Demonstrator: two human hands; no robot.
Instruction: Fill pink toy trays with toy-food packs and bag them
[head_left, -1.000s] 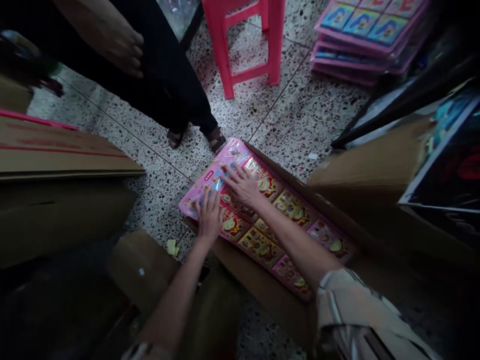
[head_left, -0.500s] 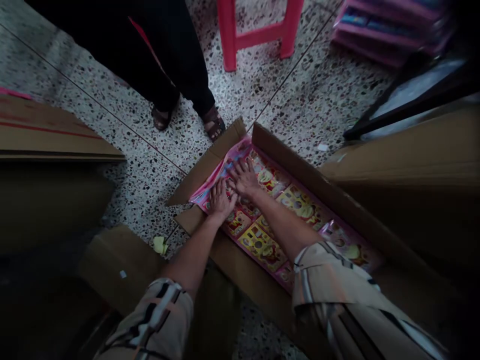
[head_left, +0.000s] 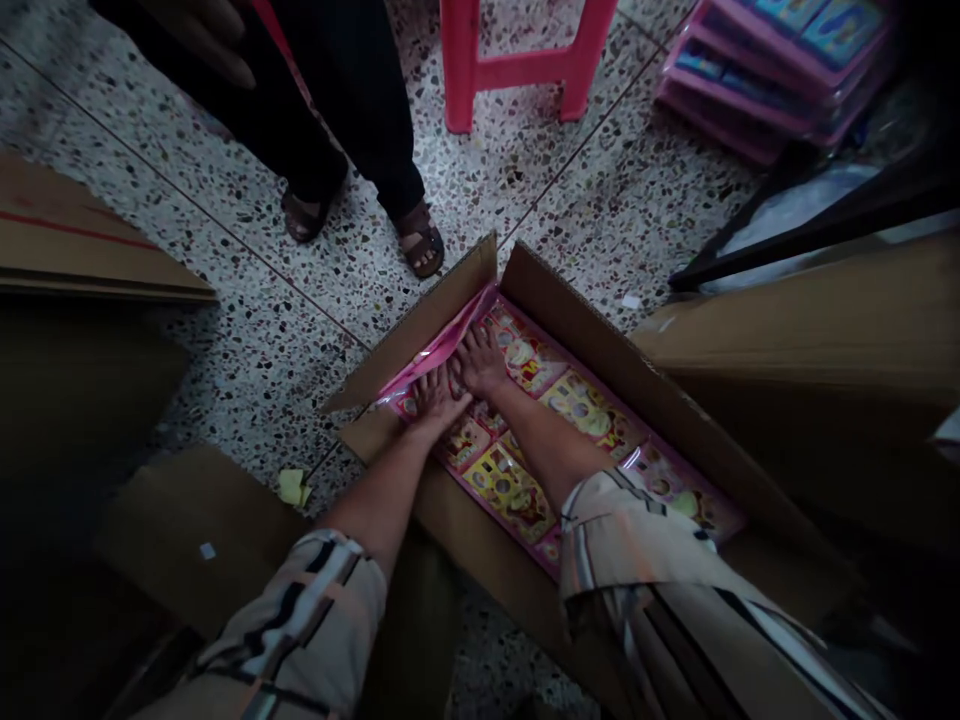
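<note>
Two hands on a pack in a box, seen from above. The pack (head_left: 592, 405), pink with printed panels under glossy clear plastic, lies in a long open box (head_left: 637, 375) on the speckled floor (head_left: 592, 215). The box runs obliquely, from the middle of the view toward the lower right. At its far end a flap (head_left: 409, 350) stands raised, and the end of the pack bends up along the inner face of this flap.

The left hand (head_left: 437, 402) rests palm down on the pack near the bend; its grip is spread, the fingers pointing toward the flap and the thumb reaching toward the other hand. The right hand (head_left: 480, 362), just beside it and nearer the long wall of the box, also rests flat, its grip spread, fingertips close to the fold. Both forearms emerge from patterned sleeves (head_left: 637, 550).

Surroundings: beyond the flap stands a person in dark trousers (head_left: 375, 110) and sandals (head_left: 421, 248), one hand (head_left: 214, 40) partly visible and dim. A pink stool (head_left: 525, 70) is at the top, a stack (head_left: 750, 95) of pink packs at the upper right. A carton (head_left: 810, 320) flanks the box on the right; a yellow scrap (head_left: 294, 488) lies to the left.
</note>
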